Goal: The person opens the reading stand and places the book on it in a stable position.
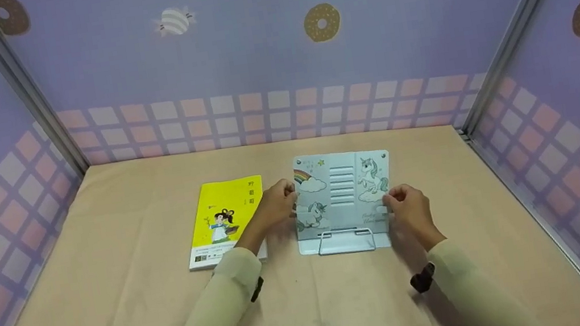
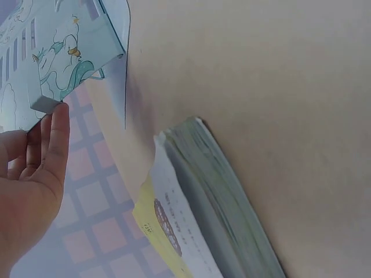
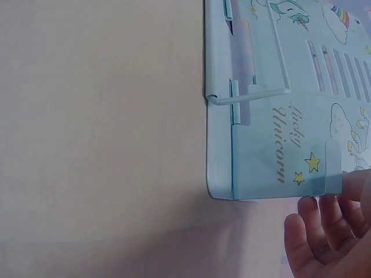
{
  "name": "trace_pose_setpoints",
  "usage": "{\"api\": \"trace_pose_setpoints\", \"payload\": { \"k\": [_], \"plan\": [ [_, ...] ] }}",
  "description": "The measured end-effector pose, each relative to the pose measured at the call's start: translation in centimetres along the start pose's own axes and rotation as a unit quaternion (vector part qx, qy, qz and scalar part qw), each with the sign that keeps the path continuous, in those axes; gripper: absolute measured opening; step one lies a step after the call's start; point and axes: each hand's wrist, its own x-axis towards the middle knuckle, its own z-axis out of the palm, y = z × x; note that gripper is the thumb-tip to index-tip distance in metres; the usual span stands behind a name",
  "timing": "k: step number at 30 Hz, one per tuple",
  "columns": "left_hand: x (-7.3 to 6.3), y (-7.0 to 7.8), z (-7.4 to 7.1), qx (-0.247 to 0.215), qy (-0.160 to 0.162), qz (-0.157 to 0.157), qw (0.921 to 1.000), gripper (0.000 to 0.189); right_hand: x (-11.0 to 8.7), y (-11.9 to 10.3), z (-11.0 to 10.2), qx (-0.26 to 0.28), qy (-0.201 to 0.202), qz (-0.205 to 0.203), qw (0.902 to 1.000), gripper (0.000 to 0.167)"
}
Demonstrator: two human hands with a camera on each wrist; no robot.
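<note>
A light blue book stand (image 1: 348,214) printed with unicorns, clouds and a rainbow stands tilted back on the table, with slots down its middle and a wire bracket (image 1: 345,242) at its foot. At its left edge, my left hand (image 1: 274,204) pinches the panel between thumb and fingers. My right hand (image 1: 411,210) grips the opposite edge; in the right wrist view the thumb is at the front by a small side tab (image 3: 333,168), fingers behind. A yellow book (image 1: 229,195) with a drawn figure on its cover lies left of the stand, partly covered by my left forearm.
A beige cloth covers the table (image 1: 132,301). Purple walls (image 1: 250,48) with tile and doughnut prints close in the back and both sides, joined by metal posts (image 1: 518,19) at the corners.
</note>
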Motion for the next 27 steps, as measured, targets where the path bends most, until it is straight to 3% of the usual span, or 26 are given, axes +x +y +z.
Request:
{"api": "trace_pose_setpoints", "payload": {
  "k": [5,10,13,16,19,22,27],
  "plan": [
    [0.0,0.2,0.0,0.002,0.005,0.004,1.0000,0.009,0.0,-0.4,0.1,-0.002,0.009,0.005,0.9999,0.022],
    [-0.4,-0.1,-0.4,0.028,0.014,-0.005,0.9995,0.018,-0.5,-1.7,1.0,0.007,0.094,-0.037,0.9949,0.037],
    [-0.8,-0.7,-1.3,0.064,0.040,-0.022,0.9969,0.026,-1.0,-3.3,1.9,0.040,0.137,-0.080,0.9865,0.038],
    [-1.4,-1.4,-3.0,0.112,0.082,-0.057,0.9886,0.032,-1.6,-5.4,3.1,0.066,0.151,-0.118,0.9792,0.035],
    [-2.3,-1.9,-5.3,0.143,0.113,-0.101,0.9781,0.038,-2.1,-7.5,4.6,0.071,0.135,-0.147,0.9773,0.033],
    [-3.3,-2.6,-7.6,0.173,0.131,-0.135,0.9668,0.044,-2.7,-9.1,6.2,0.072,0.091,-0.160,0.9804,0.034],
    [-5.2,-3.8,-10.5,0.195,0.134,-0.208,0.9491,0.048,-3.6,-10.5,8.9,0.079,0.009,-0.144,0.9863,0.041]
  ]
}}
